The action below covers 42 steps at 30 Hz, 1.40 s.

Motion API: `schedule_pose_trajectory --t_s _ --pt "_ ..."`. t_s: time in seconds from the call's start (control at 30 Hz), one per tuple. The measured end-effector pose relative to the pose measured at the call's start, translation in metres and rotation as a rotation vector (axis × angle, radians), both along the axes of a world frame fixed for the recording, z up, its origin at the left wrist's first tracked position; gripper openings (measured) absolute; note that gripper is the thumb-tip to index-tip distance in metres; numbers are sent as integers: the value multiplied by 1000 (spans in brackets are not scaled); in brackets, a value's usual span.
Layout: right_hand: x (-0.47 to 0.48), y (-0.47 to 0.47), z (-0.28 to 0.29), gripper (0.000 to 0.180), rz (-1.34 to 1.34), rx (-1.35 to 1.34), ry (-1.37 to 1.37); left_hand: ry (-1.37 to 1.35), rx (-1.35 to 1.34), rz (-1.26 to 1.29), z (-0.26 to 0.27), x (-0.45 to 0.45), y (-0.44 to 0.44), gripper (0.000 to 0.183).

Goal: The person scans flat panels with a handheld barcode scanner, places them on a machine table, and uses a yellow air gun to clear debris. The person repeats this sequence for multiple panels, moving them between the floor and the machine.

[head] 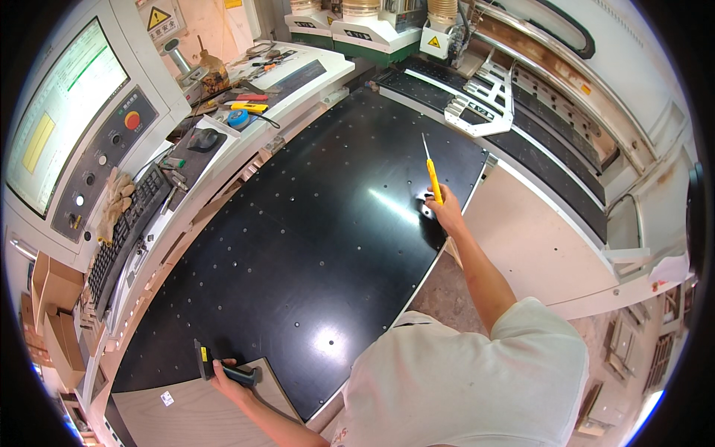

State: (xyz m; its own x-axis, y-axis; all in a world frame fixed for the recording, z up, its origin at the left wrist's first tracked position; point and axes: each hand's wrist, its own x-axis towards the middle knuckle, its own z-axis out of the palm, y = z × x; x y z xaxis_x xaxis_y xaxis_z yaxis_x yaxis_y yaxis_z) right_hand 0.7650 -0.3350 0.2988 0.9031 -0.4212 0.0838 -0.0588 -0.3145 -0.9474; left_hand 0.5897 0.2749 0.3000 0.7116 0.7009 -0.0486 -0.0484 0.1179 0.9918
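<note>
My left hand (228, 386) grips a black handheld barcode scanner (203, 357) with a small yellow label. It is over the upper edge of a wood-grain panel (184, 419), at the bottom left. A small white printed sticker (167, 398) lies on that panel, left of the hand. Far to the right, my right hand (446, 211) is closed around a yellow-handled tool (433, 173). Its thin metal shaft or blade points away from me, above the black worktable (273, 268) dotted with small holes. The fingers partly hide the tool's rear end.
Along the left runs a machine console with a lit screen (61, 106), red stop button (132, 120), keyboard (125, 240), gloves (115, 207) and mouse (206, 139). Blue tape (238, 118) and a yellow tool (249, 107) lie beyond. Machine heads (374, 33) and a white bracket (486, 106) stand at the far end.
</note>
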Motion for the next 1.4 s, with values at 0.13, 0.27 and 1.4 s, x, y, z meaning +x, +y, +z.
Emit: schedule_pose_trajectory --t_s 0.13,0.27,1.4 --pt "1 -2 -4 45 -1 15 -16 9 14 -6 2 0 -2 29" --pt "3 -6 -11 53 0 15 -7 -17 -10 23 2 0 -3 29" --pt "2 9 -2 46 -214 -281 -21 -5 -27 39 2 1 -4 33"
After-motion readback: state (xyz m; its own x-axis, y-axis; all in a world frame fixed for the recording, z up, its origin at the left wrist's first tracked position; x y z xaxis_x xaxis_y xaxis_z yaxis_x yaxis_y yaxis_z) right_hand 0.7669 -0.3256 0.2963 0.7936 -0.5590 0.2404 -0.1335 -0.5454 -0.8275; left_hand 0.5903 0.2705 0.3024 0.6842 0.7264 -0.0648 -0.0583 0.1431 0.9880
